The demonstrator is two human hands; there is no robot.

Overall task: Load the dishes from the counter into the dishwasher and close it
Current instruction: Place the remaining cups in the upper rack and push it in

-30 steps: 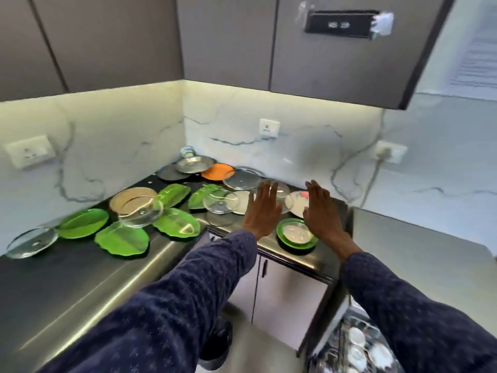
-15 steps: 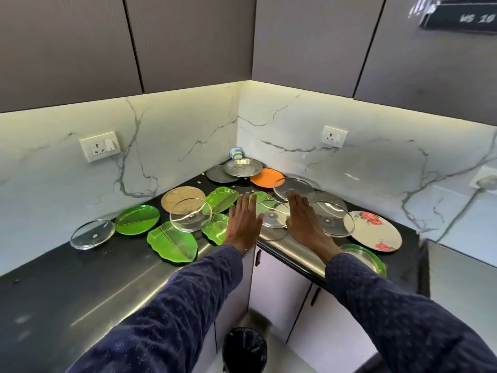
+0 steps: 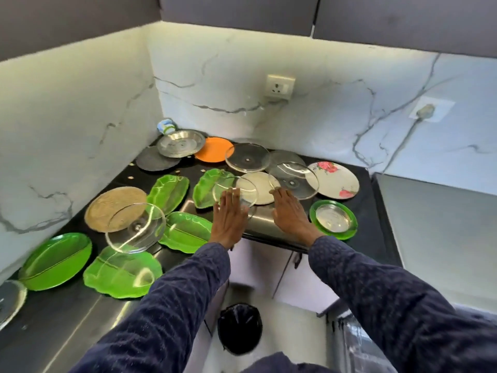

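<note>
Both hands reach flat-fingered over the dark worktop (image 3: 372,200). The left hand (image 3: 228,216) lies over the near rim of a clear round glass plate (image 3: 236,191); the right hand (image 3: 290,214) hovers just beside it, holding nothing.

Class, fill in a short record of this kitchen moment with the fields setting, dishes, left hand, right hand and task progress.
setting: corner counter under marble walls
dishes: green leaf plates, orange plate, floral plate, steel plate, clear glass plates
left hand: left hand flat, fingers straight, over a clear glass plate
right hand: right hand flat beside a cream plate, holding nothing
task progress: dishes lie on the counter; none lifted
</note>
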